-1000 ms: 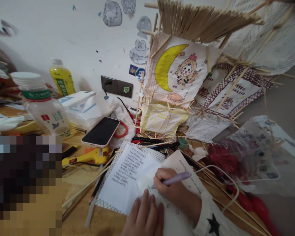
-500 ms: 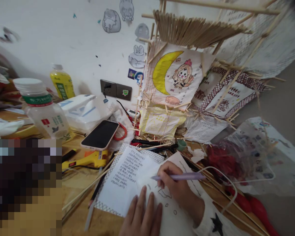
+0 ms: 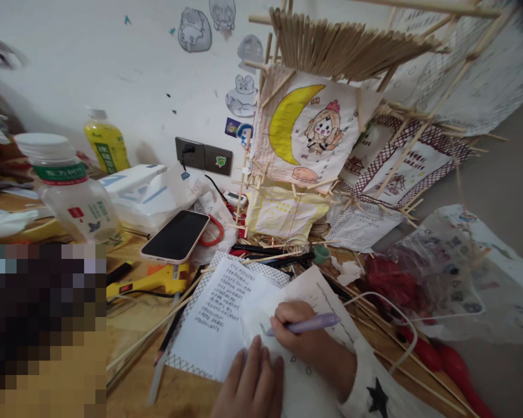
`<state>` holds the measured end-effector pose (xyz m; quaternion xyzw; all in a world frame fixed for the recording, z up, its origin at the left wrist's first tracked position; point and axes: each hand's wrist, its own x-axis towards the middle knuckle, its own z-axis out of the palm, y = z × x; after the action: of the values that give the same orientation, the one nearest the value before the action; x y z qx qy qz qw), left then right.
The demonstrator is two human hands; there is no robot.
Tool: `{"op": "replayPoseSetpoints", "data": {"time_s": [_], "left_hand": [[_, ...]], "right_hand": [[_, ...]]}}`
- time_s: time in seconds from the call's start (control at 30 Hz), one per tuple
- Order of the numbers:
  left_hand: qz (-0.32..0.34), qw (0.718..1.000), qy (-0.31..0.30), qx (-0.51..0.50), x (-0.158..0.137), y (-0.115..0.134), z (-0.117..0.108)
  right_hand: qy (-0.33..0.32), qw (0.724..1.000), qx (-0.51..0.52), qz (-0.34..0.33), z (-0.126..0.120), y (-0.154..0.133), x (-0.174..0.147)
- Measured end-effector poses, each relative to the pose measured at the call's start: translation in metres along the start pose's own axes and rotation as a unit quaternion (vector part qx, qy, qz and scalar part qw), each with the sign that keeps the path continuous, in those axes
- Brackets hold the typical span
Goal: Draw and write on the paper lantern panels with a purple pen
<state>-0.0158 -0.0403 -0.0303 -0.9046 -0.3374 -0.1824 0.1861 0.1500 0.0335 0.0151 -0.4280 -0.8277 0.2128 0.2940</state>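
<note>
In my right hand [image 3: 298, 331] is a purple pen [image 3: 314, 323], held in a writing grip with its tip at a white drawing sheet [image 3: 303, 390]. Wavy lines and small ovals are drawn on that sheet. My left hand [image 3: 251, 380] lies flat on the paper at the bottom, fingers stretched out and pointing up toward the pen tip. Partly under the drawing sheet is a handwritten page [image 3: 218, 307] with a cross-hatched border. A dark pencil [image 3: 169, 334] lies along its left side.
Left of the papers are a yellow glue gun [image 3: 148, 283], a phone [image 3: 176, 235] and a large clear bottle [image 3: 72, 191]. Behind stands a stick frame with a moon drawing [image 3: 305, 128]. Thin sticks, a white cable [image 3: 401, 302] and red yarn [image 3: 392, 284] lie to the right.
My right hand and the pen have shifted slightly left and down, and the pen is tilted more steeply. My left hand stays flat on the sheet. The view has moved a little.
</note>
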Motion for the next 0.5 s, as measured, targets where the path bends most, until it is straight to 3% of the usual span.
{"op": "replayPoseSetpoints", "data": {"time_s": [0.13, 0.33, 0.5], "left_hand": [[0.006, 1.0, 0.001, 0.013, 0.001, 0.002, 0.002], [-0.05, 0.998, 0.022, 0.024, 0.003, 0.012, 0.007], [-0.048, 0.998, -0.033, -0.007, 0.001, 0.014, 0.003]], "right_hand": [[-0.006, 1.0, -0.002, 0.006, -0.001, -0.002, 0.0], [-0.013, 1.0, 0.003, 0.0, -0.005, -0.007, 0.003], [-0.015, 1.0, -0.003, 0.003, -0.007, -0.009, 0.001]]}}
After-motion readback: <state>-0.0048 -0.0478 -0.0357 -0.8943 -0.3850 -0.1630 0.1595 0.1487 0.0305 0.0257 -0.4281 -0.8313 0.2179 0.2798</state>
